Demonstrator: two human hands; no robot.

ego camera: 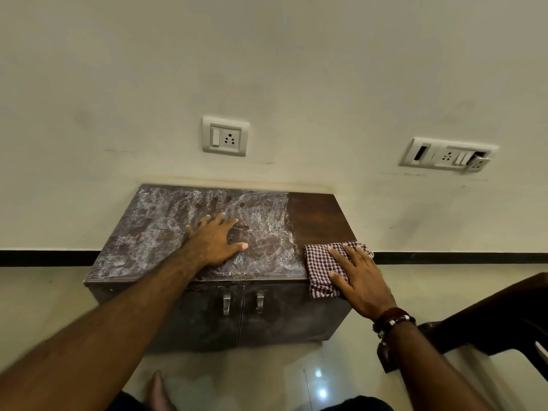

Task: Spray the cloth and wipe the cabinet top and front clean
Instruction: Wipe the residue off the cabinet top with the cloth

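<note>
Right hand (pixel 360 277) presses cloth (pixel 321 262) flat on cabinet (pixel 166 226) (dusty top).

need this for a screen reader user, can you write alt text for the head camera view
A person's right hand presses a checked cloth flat on the front right corner of a small brown cabinet, where a clean dark strip meets a dusty, smeared top. The left hand rests open on the dusty part, above two closed doors with metal handles.
</note>
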